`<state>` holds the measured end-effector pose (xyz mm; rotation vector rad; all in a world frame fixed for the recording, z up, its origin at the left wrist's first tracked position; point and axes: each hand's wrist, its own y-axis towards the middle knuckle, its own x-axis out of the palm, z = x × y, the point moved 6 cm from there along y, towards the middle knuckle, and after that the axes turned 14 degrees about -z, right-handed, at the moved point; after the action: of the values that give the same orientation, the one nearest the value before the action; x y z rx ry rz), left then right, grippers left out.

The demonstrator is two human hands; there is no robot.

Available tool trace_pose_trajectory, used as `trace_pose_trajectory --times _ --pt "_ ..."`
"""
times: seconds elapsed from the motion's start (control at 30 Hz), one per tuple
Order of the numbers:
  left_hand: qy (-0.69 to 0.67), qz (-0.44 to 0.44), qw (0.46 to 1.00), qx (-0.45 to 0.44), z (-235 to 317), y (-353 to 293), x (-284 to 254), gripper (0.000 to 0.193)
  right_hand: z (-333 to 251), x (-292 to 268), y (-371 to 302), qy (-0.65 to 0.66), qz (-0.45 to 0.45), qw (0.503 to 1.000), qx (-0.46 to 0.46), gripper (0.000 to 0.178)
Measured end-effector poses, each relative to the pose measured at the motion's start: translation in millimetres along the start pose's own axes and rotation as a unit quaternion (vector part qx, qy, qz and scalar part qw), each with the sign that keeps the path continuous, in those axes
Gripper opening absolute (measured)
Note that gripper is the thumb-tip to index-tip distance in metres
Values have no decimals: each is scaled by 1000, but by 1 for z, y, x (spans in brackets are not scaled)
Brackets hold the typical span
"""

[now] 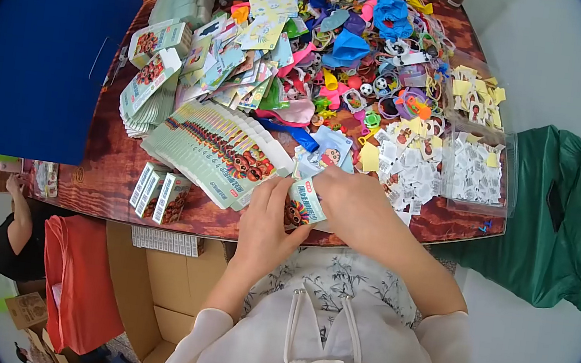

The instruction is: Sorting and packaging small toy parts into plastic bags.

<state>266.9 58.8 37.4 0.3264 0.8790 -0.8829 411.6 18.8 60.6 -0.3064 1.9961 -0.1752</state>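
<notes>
1. Left hand [267, 226]: closed on the lower left edge of a small printed packet [304, 203], fingers curled against it.
2. Right hand [352, 202]: clasped over the packet's top and right side; packet held between both hands at the near table edge, over the lap.
3. Table [104, 162]: dark reddish wood grain, almost wholly covered.
4. Fanned row of flat printed packets [225, 148]: just left of the hands, overlapping like tiles.
5. Three small upright boxes [158, 194]: at the near left edge.
6. Heap of mixed plastic trinkets [364, 53]: far centre, many colours.
7. Clear tray [476, 172]: right, filled with white slips.
8. Green bag [558, 214]: beside the table's right end, on pale floor.
9. Cardboard carton [161, 289]: below the table edge, left of the lap.
10. Blue board [39, 42]: upper left, overlapping the table.
11. Another person [5, 233]: lower left, well apart.
</notes>
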Motion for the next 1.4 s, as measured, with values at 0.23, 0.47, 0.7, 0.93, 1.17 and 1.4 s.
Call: trace_pose_trajectory --times 0.23,0.47,0.7,0.93,1.17,1.4 --pt "-49 21 999 -13 -2 -7 2 78 7 -16 -4 307 46 950 -39 21" --pt "-51 44 998 -10 -3 -8 -2 77 7 -9 -26 316 188 930 -22 12" --pt "31 12 999 -27 -2 -6 3 72 112 5 -44 150 308 923 174 11" --pt "16 4 999 -37 -4 -2 4 69 128 16 -23 131 213 948 197 23" --pt "31 4 999 -26 -4 -2 4 73 131 13 -25 217 241 932 160 19" --pt "-9 16 999 -36 -6 -4 2 70 139 17 -26 156 217 947 178 15"
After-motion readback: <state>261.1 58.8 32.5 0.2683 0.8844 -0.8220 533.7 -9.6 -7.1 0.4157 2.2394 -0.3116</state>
